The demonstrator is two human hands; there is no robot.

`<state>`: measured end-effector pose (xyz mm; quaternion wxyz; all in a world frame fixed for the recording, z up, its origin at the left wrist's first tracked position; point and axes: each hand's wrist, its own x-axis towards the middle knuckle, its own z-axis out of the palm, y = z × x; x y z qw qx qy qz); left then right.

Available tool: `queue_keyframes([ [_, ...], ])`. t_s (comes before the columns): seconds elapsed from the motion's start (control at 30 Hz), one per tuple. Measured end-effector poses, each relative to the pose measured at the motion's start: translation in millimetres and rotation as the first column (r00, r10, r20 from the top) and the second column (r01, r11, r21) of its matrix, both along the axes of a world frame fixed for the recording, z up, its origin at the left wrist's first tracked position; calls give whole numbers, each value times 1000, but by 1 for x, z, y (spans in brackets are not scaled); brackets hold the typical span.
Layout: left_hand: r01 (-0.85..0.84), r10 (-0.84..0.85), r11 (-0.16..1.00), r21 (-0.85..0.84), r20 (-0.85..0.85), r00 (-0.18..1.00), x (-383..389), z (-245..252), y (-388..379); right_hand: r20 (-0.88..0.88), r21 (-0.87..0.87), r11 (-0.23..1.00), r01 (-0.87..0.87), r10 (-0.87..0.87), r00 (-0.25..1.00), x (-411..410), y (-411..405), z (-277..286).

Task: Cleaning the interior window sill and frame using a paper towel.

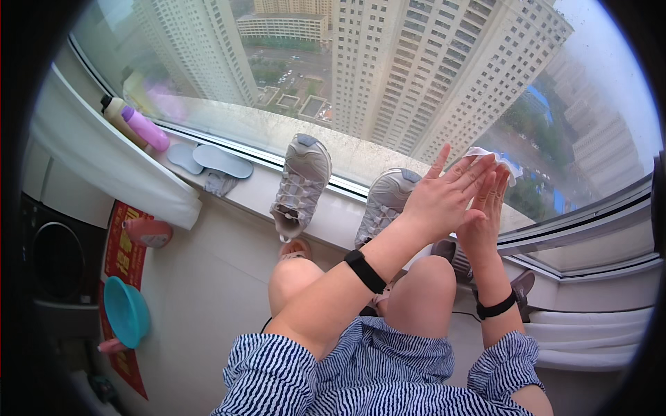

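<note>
My left hand [434,200] reaches across to the right with its fingers extended, overlapping my right hand [481,223]. A thin white wipe [481,152] is pinched between the fingers of both hands, its loose edges showing past the fingertips. Left of them, a grey lace-up sneaker [303,184] rests on the white window sill [255,200], toe towards the glass. Its mate, a second grey sneaker [382,200], stands nearer the hands and is partly hidden by my left forearm. Two grey insoles [223,161] lie on the sill beside a crumpled grey fabric item [219,183].
A purple bottle [145,129] and a beige bottle [120,119] stand at the sill's left end. A teal basin [126,312] and a pink bottle [148,232] sit by a red banner [122,260] on the floor. Dark slippers [522,286] and a white curtain [588,338] are at right.
</note>
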<state>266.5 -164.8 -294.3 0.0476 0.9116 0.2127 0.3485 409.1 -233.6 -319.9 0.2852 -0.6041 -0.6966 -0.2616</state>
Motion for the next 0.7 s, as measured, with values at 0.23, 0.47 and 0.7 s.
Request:
queue_keyframes([
  [0.23,-44,48,995,90,-43,998,15,0,-2,62,-40,982,185,-183,981,19,-1,-22],
  [0.47,-29,50,994,108,-191,980,54,-27,-6,19,-201,972,123,-122,992,58,-13,-60],
  [0.7,-46,70,993,105,-245,967,86,-4,-11,-58,-128,983,132,-140,988,90,-12,-39],
])
